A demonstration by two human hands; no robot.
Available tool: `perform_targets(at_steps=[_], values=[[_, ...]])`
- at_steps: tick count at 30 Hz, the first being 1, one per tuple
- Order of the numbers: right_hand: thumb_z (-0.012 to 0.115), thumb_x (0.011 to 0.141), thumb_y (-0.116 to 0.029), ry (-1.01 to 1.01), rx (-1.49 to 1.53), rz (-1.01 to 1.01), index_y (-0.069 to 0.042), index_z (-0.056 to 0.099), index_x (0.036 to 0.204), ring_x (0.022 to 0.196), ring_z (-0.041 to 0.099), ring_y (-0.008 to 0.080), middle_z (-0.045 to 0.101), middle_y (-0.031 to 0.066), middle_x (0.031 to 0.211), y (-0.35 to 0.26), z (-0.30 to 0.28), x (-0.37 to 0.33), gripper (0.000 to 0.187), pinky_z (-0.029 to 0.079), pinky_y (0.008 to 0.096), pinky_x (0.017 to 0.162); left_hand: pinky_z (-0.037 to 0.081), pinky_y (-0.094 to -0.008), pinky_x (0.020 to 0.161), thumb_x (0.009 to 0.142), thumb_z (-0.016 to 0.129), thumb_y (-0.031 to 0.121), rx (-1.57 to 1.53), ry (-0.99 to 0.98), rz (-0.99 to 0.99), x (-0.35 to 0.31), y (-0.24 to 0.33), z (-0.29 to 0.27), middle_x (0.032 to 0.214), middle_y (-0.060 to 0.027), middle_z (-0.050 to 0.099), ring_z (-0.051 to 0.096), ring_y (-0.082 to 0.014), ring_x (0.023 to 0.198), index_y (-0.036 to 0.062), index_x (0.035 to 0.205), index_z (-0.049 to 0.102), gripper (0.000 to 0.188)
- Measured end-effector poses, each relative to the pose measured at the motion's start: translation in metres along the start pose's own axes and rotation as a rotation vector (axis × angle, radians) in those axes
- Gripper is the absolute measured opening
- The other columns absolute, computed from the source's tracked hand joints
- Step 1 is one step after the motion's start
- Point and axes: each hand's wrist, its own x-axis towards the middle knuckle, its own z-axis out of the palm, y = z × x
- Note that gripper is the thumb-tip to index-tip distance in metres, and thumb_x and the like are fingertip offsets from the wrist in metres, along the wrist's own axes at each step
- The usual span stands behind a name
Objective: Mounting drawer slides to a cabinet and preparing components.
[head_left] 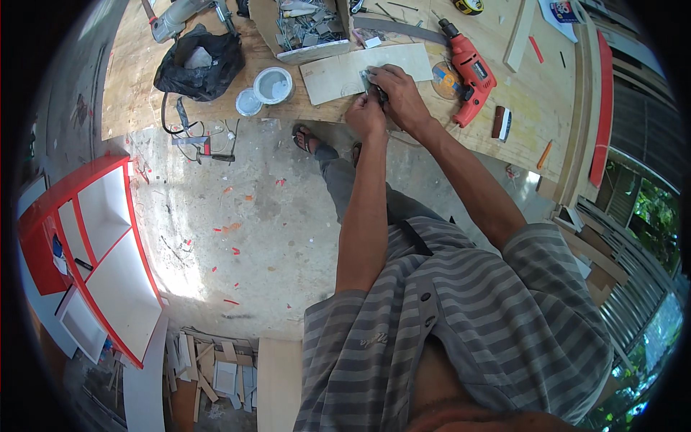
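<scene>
Both my hands meet over the near edge of a pale wooden board point(331, 81) lying on the workbench. My left hand point(368, 115) is closed, its fingertips pinched against a small dark object that I cannot make out. Curled over the same spot from the right, my right hand point(400, 95) has its fingers closed around that object and hides most of it. A small shiny metal piece point(364, 76) shows beside the right fingertips, above the board. Just right of the board, a red power drill point(471, 70) lies on its side, next to a round disc point(447, 79).
Behind the board stands a cardboard box point(314, 52) of metal hardware. To the left are a white tub point(273, 86), its lid point(249, 102) and a black plastic bag point(199, 63). A pencil point(545, 155) lies rightward on the workbench point(525, 101). A red-and-white cabinet point(119, 266) stands at left.
</scene>
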Motion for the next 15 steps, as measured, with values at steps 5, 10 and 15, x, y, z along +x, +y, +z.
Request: perform_targets(at_steps=[5, 10, 15], values=[[0.065, 0.076, -0.003, 0.001, -0.097, 0.057, -0.005, 0.061, 0.118, 0.122, 0.054, 0.035, 0.061, 0.0138, 0.13, -0.014, -0.005, -0.03, 0.042, 0.042, 0.0471, 0.098, 0.049, -0.0256, 0.057, 0.092, 0.069, 0.015, -0.262, 0.054, -0.061, 0.001, -0.006, 0.001, 0.075, -0.0027, 0.066, 0.057, -0.0082, 0.064, -0.0053, 0.084, 0.07, 0.022], [0.065, 0.077, -0.005, 0.057, -0.078, 0.189, -0.005, 0.059, 0.119, 0.123, 0.054, 0.0336, 0.06, 0.0136, 0.13, -0.015, 0.0, -0.026, 0.042, 0.04, 0.048, 0.097, 0.049, -0.0263, 0.056, 0.092, 0.069, 0.014, -0.27, 0.03, -0.068, -0.002, -0.003, 0.002, 0.076, -0.0039, 0.067, 0.058, -0.0086, 0.064, -0.0053, 0.085, 0.07, 0.021], [0.064, 0.077, -0.004, 0.064, -0.085, 0.222, -0.004, 0.058, 0.119, 0.123, 0.054, 0.0325, 0.061, 0.0134, 0.128, -0.015, -0.004, -0.015, 0.042, 0.04, 0.0476, 0.096, 0.05, -0.0256, 0.054, 0.092, 0.069, 0.013, -0.307, 0.016, -0.106, -0.001, -0.005, 0.002, 0.077, -0.0049, 0.066, 0.058, -0.0088, 0.061, -0.0055, 0.087, 0.069, 0.019]])
